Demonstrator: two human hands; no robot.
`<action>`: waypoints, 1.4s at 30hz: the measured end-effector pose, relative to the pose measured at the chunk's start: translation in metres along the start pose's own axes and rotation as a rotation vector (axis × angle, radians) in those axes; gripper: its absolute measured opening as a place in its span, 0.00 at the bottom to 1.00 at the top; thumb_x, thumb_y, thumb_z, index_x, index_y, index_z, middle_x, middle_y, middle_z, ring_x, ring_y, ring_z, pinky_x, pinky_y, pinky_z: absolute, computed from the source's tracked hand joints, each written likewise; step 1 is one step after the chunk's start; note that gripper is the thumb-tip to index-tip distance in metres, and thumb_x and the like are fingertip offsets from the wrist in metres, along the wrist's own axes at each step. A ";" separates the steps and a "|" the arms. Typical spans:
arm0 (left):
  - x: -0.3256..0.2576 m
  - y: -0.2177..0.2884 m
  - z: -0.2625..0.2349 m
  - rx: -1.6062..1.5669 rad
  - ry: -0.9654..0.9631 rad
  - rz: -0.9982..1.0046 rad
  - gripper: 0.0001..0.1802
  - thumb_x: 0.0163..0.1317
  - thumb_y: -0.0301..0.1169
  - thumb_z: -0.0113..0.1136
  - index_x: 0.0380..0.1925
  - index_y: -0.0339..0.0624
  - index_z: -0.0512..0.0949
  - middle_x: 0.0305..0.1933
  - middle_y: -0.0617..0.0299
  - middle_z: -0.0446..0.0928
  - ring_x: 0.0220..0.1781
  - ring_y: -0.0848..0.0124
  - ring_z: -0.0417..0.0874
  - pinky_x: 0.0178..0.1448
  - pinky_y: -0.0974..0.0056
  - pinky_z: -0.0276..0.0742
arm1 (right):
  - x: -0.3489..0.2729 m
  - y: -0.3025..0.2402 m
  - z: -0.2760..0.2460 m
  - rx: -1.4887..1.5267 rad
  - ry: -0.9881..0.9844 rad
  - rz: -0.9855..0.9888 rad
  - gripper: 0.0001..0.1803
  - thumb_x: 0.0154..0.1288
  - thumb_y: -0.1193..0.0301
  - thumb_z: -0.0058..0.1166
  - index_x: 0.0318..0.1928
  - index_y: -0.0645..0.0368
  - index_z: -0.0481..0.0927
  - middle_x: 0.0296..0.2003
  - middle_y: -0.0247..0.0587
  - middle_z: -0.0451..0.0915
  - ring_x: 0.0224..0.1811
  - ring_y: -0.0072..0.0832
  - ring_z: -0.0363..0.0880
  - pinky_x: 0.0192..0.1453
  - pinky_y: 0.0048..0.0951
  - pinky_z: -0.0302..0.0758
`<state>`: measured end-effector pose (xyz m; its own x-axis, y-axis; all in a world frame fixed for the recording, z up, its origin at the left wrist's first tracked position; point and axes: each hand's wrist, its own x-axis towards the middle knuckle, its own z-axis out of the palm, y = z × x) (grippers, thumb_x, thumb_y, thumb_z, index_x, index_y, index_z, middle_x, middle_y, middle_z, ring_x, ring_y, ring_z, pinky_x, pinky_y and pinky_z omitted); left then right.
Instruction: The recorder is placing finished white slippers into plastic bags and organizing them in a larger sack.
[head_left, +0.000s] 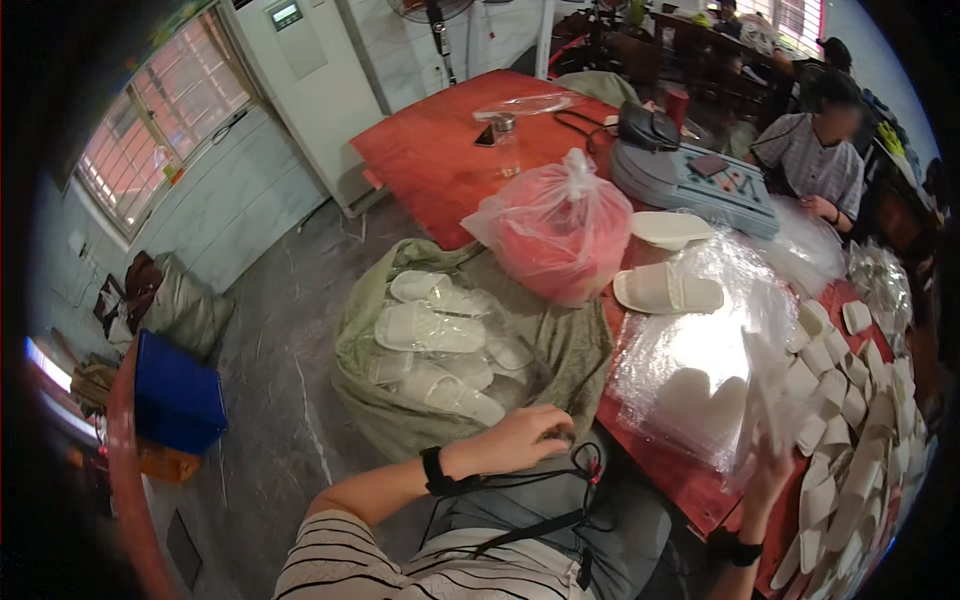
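My left hand (515, 440) is at the near rim of a green cloth sack (358, 375), its fingers curled; whether anything is in them is hidden. Inside the sack lie several white slippers (430, 328) wrapped in clear plastic. At the right, my right hand (768, 482) grips a clear plastic bag (768, 385) that stands up from the table, slightly blurred. Beside it a stack of clear plastic bags (660, 375) lies flat and shiny. One bare white slipper (668, 289) rests at the stack's far left edge, with another white slipper (672, 230) behind it.
A heap of white slippers (850, 430) covers the right of the red table (430, 150). A knotted bag of pink stuff (560, 235) stands behind the sack. Farther back are a grey-blue machine (715, 185) and a seated person (815, 160). A blue bin (180, 393) stands at the left.
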<state>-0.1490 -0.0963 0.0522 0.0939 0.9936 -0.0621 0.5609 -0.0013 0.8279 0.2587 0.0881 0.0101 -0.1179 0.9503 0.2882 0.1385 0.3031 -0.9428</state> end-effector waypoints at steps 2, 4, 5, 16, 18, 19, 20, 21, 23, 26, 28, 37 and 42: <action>-0.025 -0.017 -0.006 0.182 0.087 0.002 0.25 0.65 0.37 0.64 0.58 0.38 0.73 0.57 0.50 0.76 0.59 0.54 0.77 0.62 0.52 0.71 | 0.014 -0.056 0.013 -0.018 -0.055 0.072 0.24 0.68 0.84 0.46 0.65 0.68 0.72 0.63 0.48 0.74 0.64 0.39 0.76 0.58 0.38 0.80; -0.046 -0.033 -0.011 0.599 0.237 -0.080 0.36 0.62 0.47 0.66 0.64 0.38 0.68 0.62 0.45 0.73 0.65 0.50 0.72 0.71 0.44 0.61 | 0.025 -0.101 0.038 0.208 -0.013 0.147 0.25 0.69 0.84 0.47 0.66 0.69 0.69 0.65 0.51 0.72 0.63 0.48 0.77 0.59 0.43 0.80; -0.061 -0.049 -0.008 0.694 0.195 -0.131 0.47 0.58 0.55 0.66 0.68 0.35 0.62 0.61 0.38 0.73 0.65 0.45 0.72 0.74 0.40 0.54 | 0.030 -0.112 0.057 0.212 -0.022 0.148 0.25 0.69 0.84 0.47 0.66 0.69 0.69 0.65 0.51 0.72 0.63 0.48 0.77 0.59 0.43 0.80; -0.117 -0.031 -0.001 0.574 -0.387 -0.195 0.14 0.56 0.28 0.62 0.40 0.33 0.75 0.25 0.43 0.79 0.30 0.45 0.84 0.32 0.47 0.77 | -0.036 -0.136 0.320 0.063 -1.019 -0.613 0.43 0.45 0.87 0.52 0.68 0.48 0.73 0.72 0.51 0.63 0.74 0.48 0.62 0.76 0.43 0.61; -0.111 -0.013 -0.013 0.564 -0.404 -0.156 0.13 0.54 0.23 0.57 0.41 0.32 0.75 0.25 0.42 0.79 0.29 0.44 0.83 0.32 0.46 0.77 | -0.071 -0.064 0.351 -0.201 -1.280 -0.756 0.32 0.52 0.82 0.54 0.61 0.51 0.78 0.73 0.49 0.61 0.73 0.51 0.62 0.74 0.48 0.64; -0.111 -0.007 -0.018 0.495 -0.381 -0.148 0.13 0.55 0.24 0.57 0.41 0.33 0.76 0.24 0.41 0.78 0.28 0.43 0.82 0.32 0.46 0.77 | -0.084 -0.038 0.357 -0.409 -1.680 -0.626 0.26 0.60 0.76 0.52 0.60 0.49 0.79 0.73 0.47 0.62 0.72 0.48 0.64 0.69 0.51 0.68; -0.116 -0.004 -0.024 0.428 -0.353 -0.154 0.13 0.56 0.25 0.57 0.42 0.35 0.76 0.24 0.40 0.77 0.28 0.43 0.82 0.32 0.46 0.76 | -0.091 -0.055 0.354 -0.612 -1.939 -0.522 0.21 0.66 0.71 0.49 0.59 0.48 0.81 0.73 0.45 0.61 0.70 0.45 0.69 0.64 0.53 0.71; -0.119 -0.005 -0.024 0.454 -0.386 -0.186 0.14 0.60 0.28 0.58 0.46 0.38 0.76 0.25 0.40 0.77 0.28 0.42 0.81 0.32 0.46 0.76 | -0.088 -0.071 0.352 -0.557 -1.941 -0.390 0.21 0.64 0.71 0.50 0.58 0.49 0.81 0.72 0.46 0.64 0.66 0.45 0.73 0.63 0.50 0.73; -0.113 -0.006 -0.020 0.412 -0.382 -0.109 0.14 0.62 0.32 0.59 0.46 0.39 0.77 0.26 0.42 0.78 0.29 0.43 0.81 0.33 0.46 0.76 | -0.088 -0.044 0.363 -0.488 -1.947 -0.325 0.21 0.64 0.70 0.50 0.58 0.51 0.81 0.71 0.48 0.66 0.64 0.46 0.74 0.62 0.48 0.73; -0.116 -0.012 -0.044 0.336 -0.280 -0.066 0.17 0.63 0.40 0.64 0.46 0.41 0.81 0.30 0.49 0.81 0.35 0.48 0.83 0.39 0.49 0.77 | -0.085 -0.062 0.373 -0.335 -1.917 -0.396 0.19 0.61 0.71 0.52 0.52 0.60 0.82 0.61 0.57 0.74 0.56 0.50 0.79 0.56 0.46 0.76; -0.101 -0.003 -0.054 0.233 0.031 -0.034 0.17 0.58 0.39 0.69 0.44 0.43 0.83 0.37 0.51 0.82 0.43 0.52 0.83 0.44 0.55 0.76 | -0.085 -0.053 0.368 -0.453 -1.803 -0.389 0.15 0.61 0.72 0.53 0.46 0.62 0.82 0.56 0.56 0.78 0.49 0.52 0.82 0.50 0.47 0.77; -0.049 -0.069 -0.067 0.809 -0.190 -0.330 0.56 0.31 0.43 0.84 0.68 0.75 0.68 0.83 0.60 0.37 0.81 0.36 0.35 0.67 0.14 0.34 | -0.088 -0.081 0.307 -0.310 -1.286 -0.637 0.10 0.58 0.72 0.52 0.36 0.61 0.84 0.41 0.51 0.84 0.44 0.48 0.84 0.44 0.48 0.79; -0.037 -0.104 -0.070 0.783 -0.219 -0.561 0.64 0.23 0.40 0.87 0.69 0.81 0.64 0.83 0.63 0.32 0.81 0.35 0.32 0.67 0.14 0.35 | -0.095 -0.067 0.308 -0.519 -1.367 -0.702 0.09 0.56 0.73 0.54 0.34 0.63 0.84 0.33 0.49 0.84 0.43 0.45 0.85 0.45 0.46 0.78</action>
<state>-0.2687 -0.1247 0.0078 -0.2461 0.8303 -0.5000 0.9492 0.3109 0.0490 -0.0419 -0.0442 -0.0052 -0.9980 -0.0619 -0.0087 -0.0510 0.8865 -0.4599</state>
